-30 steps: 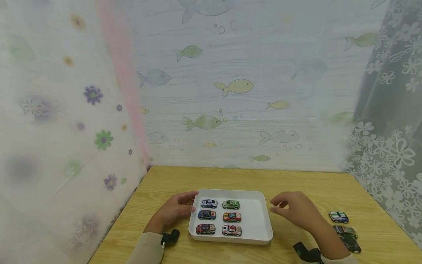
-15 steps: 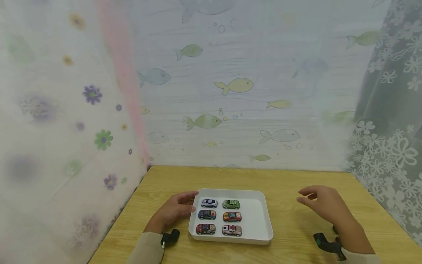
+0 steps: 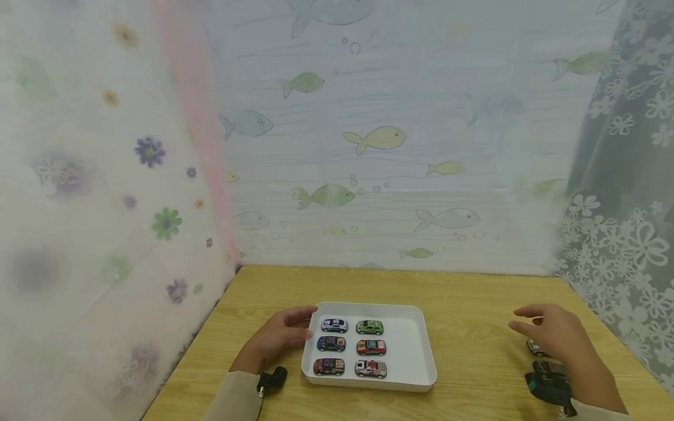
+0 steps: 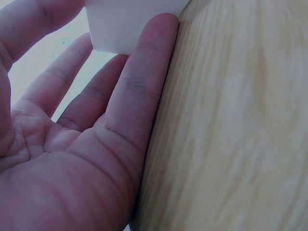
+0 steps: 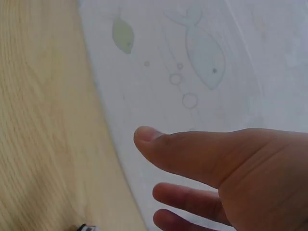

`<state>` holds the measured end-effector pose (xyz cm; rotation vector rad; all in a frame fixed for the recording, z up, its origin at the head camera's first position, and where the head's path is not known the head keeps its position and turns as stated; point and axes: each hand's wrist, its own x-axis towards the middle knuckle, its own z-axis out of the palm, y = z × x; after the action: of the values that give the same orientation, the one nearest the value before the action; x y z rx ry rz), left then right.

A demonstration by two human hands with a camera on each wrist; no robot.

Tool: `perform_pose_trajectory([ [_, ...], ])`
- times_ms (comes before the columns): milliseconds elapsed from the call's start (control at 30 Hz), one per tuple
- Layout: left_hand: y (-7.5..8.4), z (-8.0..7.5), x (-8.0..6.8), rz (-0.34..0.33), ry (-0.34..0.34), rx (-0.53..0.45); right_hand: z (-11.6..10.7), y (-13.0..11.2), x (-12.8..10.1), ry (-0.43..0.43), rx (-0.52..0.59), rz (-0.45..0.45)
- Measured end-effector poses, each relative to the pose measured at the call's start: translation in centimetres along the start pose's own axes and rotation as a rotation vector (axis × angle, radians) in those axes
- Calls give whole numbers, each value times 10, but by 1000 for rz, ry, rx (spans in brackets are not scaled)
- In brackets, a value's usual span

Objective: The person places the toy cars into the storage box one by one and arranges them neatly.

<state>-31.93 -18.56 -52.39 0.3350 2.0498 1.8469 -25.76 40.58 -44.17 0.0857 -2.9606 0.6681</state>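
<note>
A white tray (image 3: 408,356) lies on the table with several toy cars in two columns; its right part is bare. The left column has a white-and-blue car (image 3: 334,325), a dark blue car (image 3: 331,343) and a red car (image 3: 329,366). Beside them sit a green car (image 3: 370,327), a red-yellow car (image 3: 371,347) and a white-red car (image 3: 371,368). My left hand (image 3: 281,333) touches the tray's left wall with fairly straight fingers. Over the table's right side, my right hand (image 3: 555,333) hovers with nothing between its relaxed fingers, partly hiding a toy car (image 3: 536,348).
Below that car lies a darker one (image 3: 547,367), mostly behind the right hand and its black wrist camera (image 3: 547,387). A fish-printed curtain (image 3: 389,175) hangs behind the wooden table (image 3: 463,286). Flowered fabric (image 3: 105,204) borders the left side.
My right hand has moved right, away from the tray, to above the loose toy cars. My left hand stays at the tray's left side, and the cars inside have not moved.
</note>
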Motion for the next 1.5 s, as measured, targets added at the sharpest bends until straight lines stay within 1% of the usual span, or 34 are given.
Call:
perform_pose_trajectory([
  [167, -1, 0, 1, -4, 2, 2, 1, 21, 0, -89, -17, 79],
  [300, -2, 0, 2, -9, -3, -17, 3, 32, 1, -160, -4, 146],
  [367, -3, 0, 2, -9, -1, -21, 4, 35, 1, -188, -2, 165],
  [467, -3, 0, 3, -10, 1, -29, 4, 38, 0, -210, 0, 167],
  [733, -3, 0, 3, -12, 3, -36, 6, 37, -2, -218, 9, 139],
  [1100, -3, 0, 2, -11, -7, -30, 8, 38, -2, -240, 9, 182],
  [1500, -1, 0, 0, -6, 1, 4, 18, 26, 3, -218, -19, 131],
])
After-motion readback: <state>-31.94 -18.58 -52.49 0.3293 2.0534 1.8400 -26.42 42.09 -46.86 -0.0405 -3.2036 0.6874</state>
